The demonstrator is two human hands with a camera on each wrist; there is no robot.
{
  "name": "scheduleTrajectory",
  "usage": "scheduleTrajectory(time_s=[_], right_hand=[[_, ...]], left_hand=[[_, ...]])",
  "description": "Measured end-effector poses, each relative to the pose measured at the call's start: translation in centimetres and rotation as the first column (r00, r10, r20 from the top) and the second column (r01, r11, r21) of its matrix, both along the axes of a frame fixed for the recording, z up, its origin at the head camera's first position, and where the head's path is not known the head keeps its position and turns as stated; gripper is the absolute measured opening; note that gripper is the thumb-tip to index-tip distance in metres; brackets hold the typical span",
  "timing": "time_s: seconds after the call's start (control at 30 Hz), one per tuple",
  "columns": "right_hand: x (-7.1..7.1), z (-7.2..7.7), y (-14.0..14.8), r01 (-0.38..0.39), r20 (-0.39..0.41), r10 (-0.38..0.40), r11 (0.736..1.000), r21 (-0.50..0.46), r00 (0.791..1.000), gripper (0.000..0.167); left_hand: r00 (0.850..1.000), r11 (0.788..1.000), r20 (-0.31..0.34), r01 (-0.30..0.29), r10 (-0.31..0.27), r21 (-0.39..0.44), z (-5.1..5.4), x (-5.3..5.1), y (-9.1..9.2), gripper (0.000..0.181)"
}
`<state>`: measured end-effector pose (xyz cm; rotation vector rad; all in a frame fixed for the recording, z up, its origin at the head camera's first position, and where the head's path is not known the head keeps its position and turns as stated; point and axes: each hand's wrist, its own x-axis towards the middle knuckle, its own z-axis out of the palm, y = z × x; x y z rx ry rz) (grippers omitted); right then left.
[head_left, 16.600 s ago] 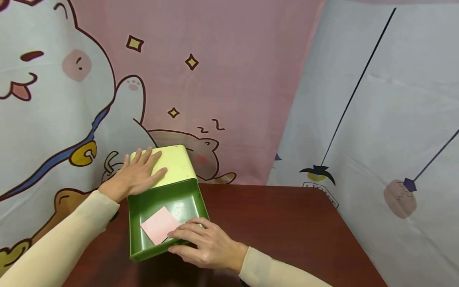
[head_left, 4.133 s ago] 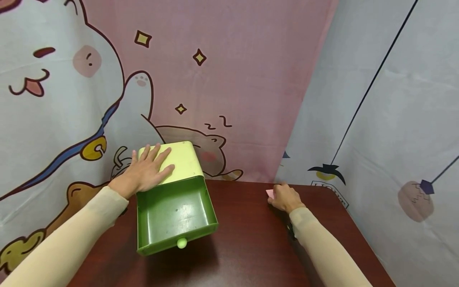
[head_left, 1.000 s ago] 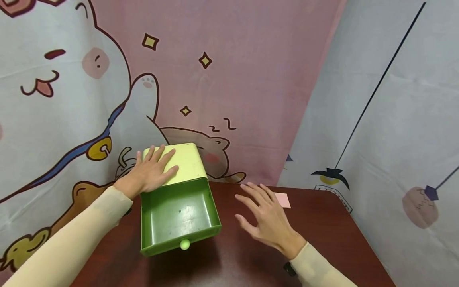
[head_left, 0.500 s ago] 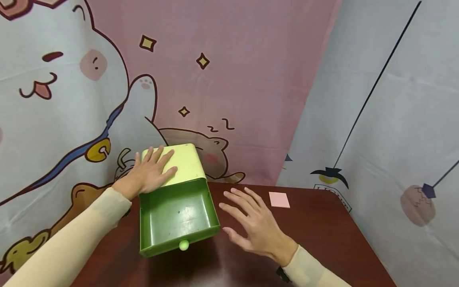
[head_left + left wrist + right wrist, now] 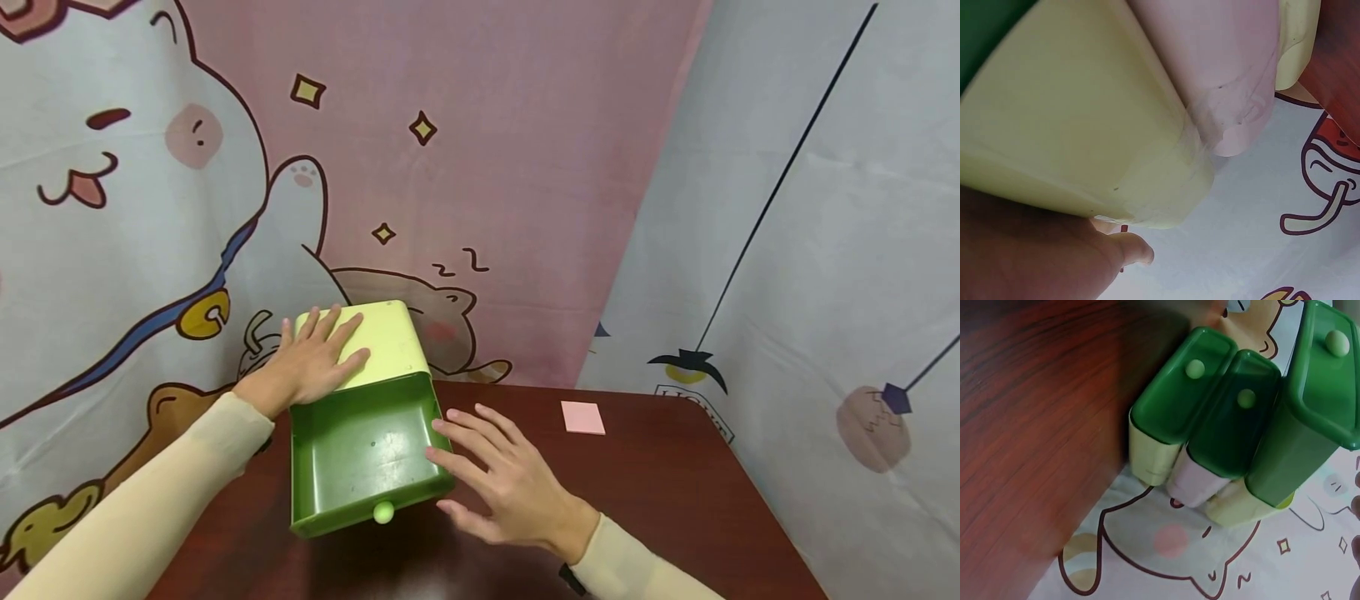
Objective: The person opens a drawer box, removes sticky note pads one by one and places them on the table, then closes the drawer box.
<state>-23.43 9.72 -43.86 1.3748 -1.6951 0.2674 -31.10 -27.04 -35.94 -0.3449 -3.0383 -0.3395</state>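
A cat-printed pink curtain (image 5: 517, 167) is hung behind. The yellow cabinet (image 5: 390, 342) is topped by the left hand (image 5: 311, 362), fingers spread. Nearer, its green drawer (image 5: 371, 458) is pulled out; by its right wall the right hand (image 5: 506, 483) is held, fingers loosely extended. A pink paper square (image 5: 582, 417) is laid far right on the reddish wood-grain table (image 5: 660, 492), bordered by a whitish curtain (image 5: 825, 250).

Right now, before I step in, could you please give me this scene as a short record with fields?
Left hand: rests on top of the yellow casing
Top drawer: green, pulled out, round knob on its front
Right hand: at the top drawer's right side; contact cannot be told
Middle drawer, bottom drawer: green, below the top drawer and less far out
Pink paper square: flat on the brown table, right of the drawers, toward the back
Backdrop: cloth printed with cartoon animals
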Motion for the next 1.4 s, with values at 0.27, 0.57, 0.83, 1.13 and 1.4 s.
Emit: scheduleTrajectory(time_s=[0.27,0.57,0.83,1.13,1.4], right_hand=[[0.2,-0.1,-1.5,-0.048,-0.08,0.05,0.999,0.024,0.996,0.052],[0.3,-0.5,-3.1,-0.046,-0.136,0.055,0.996,0.071,0.989,0.052],[0.6,-1.1,-4.3,-0.028,-0.151,0.046,0.993,0.117,0.988,0.061],[0.5,-1.6,-5.5,-0.024,-0.198,0.046,0.993,0.113,0.979,0.058],[0.3,-1.8,-5.8,-0.031,-0.236,0.058,0.993,0.115,0.97,0.051]], left_hand=[[1.0,1.0,-0.002,-0.009,0.009,-0.011,-0.1,0.0,0.0,0.088],[1.0,1.0,-0.004,-0.011,0.011,-0.011,-0.2,0.0,-0.1,0.088],[1.0,1.0,-0.004,-0.008,0.008,-0.006,-0.3,0.0,-0.2,0.089],[1.0,1.0,-0.005,-0.005,0.005,-0.014,0.0,0.2,-0.1,0.089],[1.0,1.0,-0.008,-0.002,0.002,-0.016,-0.2,0.0,-0.1,0.089]])
